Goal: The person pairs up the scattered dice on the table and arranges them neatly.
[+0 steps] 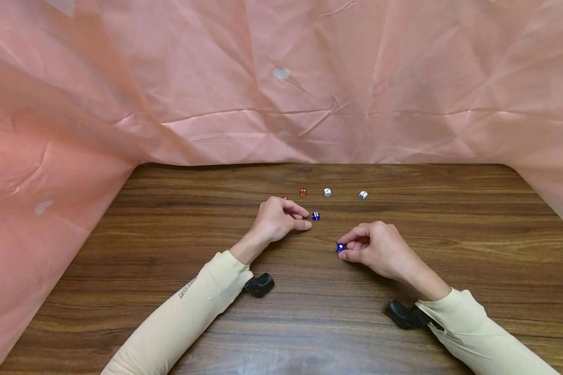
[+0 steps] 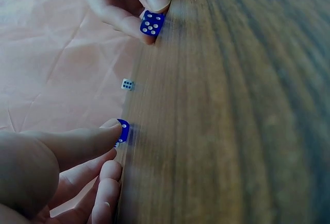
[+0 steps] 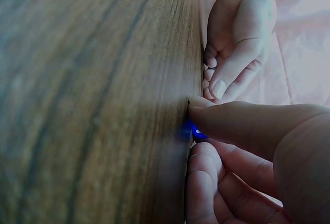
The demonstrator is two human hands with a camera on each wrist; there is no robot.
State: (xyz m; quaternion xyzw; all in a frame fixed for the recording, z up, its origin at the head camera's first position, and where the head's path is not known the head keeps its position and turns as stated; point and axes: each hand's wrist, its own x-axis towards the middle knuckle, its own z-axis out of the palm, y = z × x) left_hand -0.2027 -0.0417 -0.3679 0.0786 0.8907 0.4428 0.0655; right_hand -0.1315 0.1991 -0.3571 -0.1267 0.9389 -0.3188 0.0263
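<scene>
My right hand (image 1: 382, 250) pinches a blue die (image 1: 340, 248) between thumb and fingers, low at the tabletop; in the left wrist view that blue die (image 2: 152, 23) shows white pips. Just beyond the fingertips of my left hand (image 1: 277, 219) stands a second blue die (image 1: 316, 215). A small gap seems to separate it from the parted thumb and fingers. The left wrist view has this blue die (image 2: 124, 130) partly hidden behind the thumb. Behind the left hand a red die (image 1: 284, 198) peeks out, mostly covered.
Farther back on the wooden table (image 1: 192, 208) lie another red die (image 1: 302, 192), a white die (image 1: 327, 192) and a second white die (image 1: 363, 195) to the right. A pink curtain (image 1: 309, 104) hangs behind and at both sides.
</scene>
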